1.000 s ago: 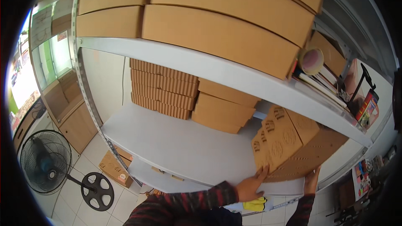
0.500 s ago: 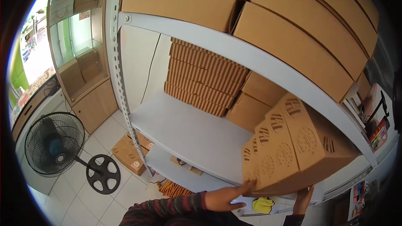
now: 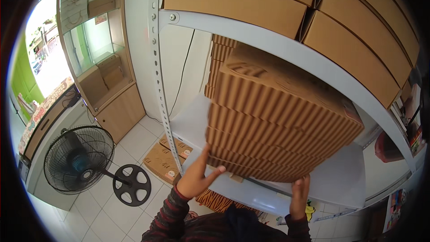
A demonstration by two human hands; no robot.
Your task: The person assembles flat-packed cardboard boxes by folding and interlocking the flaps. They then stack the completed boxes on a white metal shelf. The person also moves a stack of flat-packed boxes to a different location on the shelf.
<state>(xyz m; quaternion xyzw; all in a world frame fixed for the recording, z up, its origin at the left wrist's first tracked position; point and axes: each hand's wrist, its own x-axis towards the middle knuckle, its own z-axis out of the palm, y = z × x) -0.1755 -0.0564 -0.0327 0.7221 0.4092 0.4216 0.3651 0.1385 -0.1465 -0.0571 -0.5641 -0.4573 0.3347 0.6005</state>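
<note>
A tall stack of brown cardboard boxes (image 3: 268, 130) with dark striped sides stands between my hands, inside the shelf opening. My left hand (image 3: 197, 175) grips its lower left corner, the thumb lying across the front and the other fingers along the side. Under the lower right corner, my right hand (image 3: 299, 197) holds the bottom edge, its palm side partly hidden. The pale grey shelf board (image 3: 333, 181) lies below the stack; whether the stack's weight rests on it I cannot tell. Behind it at the left, more striped boxes (image 3: 214, 69) show in part.
Overhead, a grey metal beam (image 3: 251, 33) carries plain brown boxes (image 3: 233, 6). A perforated upright (image 3: 156, 62) borders the opening at left. On the tiled floor are a black fan (image 3: 80, 159) and flat cartons (image 3: 161, 161). A glass-fronted cabinet (image 3: 121, 112) stands farther left.
The box stack has moved left and turned, its striped sides now facing me. Both hands went with it, the left one to the lower left corner. My view has shifted right.
</note>
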